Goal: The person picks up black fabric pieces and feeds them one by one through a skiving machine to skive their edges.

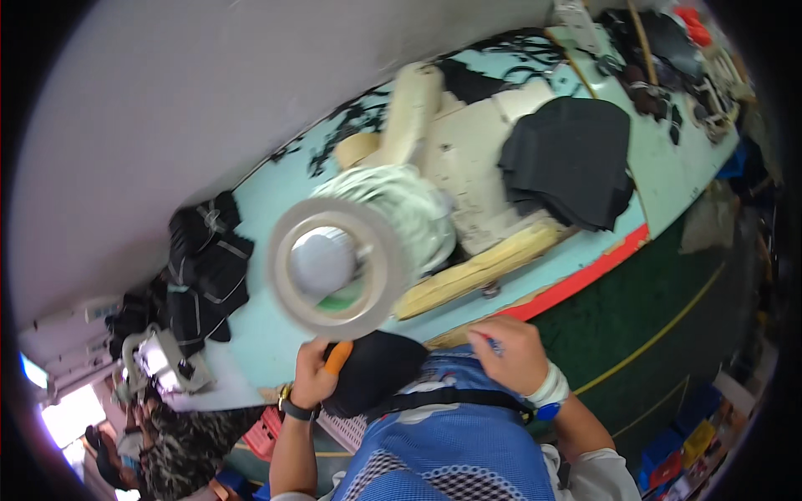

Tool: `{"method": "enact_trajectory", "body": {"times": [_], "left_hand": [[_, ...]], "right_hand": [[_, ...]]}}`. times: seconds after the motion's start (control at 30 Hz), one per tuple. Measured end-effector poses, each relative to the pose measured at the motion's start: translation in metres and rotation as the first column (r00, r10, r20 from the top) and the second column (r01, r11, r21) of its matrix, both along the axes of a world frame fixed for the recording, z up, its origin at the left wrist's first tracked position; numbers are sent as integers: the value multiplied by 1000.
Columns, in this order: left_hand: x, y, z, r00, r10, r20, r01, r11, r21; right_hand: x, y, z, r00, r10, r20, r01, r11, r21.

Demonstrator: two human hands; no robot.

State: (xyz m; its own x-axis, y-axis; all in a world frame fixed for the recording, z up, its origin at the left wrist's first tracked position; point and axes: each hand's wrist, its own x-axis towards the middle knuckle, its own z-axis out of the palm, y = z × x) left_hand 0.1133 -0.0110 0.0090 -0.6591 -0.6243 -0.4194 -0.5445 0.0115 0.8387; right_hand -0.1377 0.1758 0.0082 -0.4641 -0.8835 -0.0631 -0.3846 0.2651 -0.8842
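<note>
My left hand (316, 371) grips the edge of a dark, rounded piece of black fabric (376, 371) at the table's near edge. An orange cover (338, 357) sits on one of its fingers, and a watch is on the wrist. To the right of the fabric, my right hand (510, 351) is closed in a pinch above my blue apron (468, 417). A small bit of red and blue shows at its fingers, too small to name. White wrapping and a blue round piece are on that wrist.
A pale ring-shaped roll (280, 267) looms close in front, by a light green coil (418, 200). Beyond lie a yellow bar (480, 271), cream boards (468, 159) and stacked black fabric pieces (572, 159). Tied black bundles (205, 275) lie left, near a sewing machine (163, 363). Another person in camouflage (192, 442) is lower left.
</note>
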Motion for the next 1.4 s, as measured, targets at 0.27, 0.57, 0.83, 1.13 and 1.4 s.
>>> {"method": "enact_trajectory", "body": {"times": [0.27,0.57,0.83,1.13,1.4], "left_hand": [[-70,-30,12,981,-189,-46,184,825,534],[-93,-62,13,892,-452,-9,431,844,319],[-77,-80,-19,819,-567,-85,573,807,143],[-88,-83,-49,702,-676,-225,647,737,-197],[-26,-36,-46,995,-95,-43,103,838,536]], "right_hand": [[-4,-13,11,408,-243,880,10,965,261],[-5,-15,11,181,-339,923,16,940,342],[-7,-16,2,148,-268,952,58,963,262],[-11,-15,5,163,-302,939,105,952,288],[-78,-17,101,663,-481,-573,399,875,-274]]}}
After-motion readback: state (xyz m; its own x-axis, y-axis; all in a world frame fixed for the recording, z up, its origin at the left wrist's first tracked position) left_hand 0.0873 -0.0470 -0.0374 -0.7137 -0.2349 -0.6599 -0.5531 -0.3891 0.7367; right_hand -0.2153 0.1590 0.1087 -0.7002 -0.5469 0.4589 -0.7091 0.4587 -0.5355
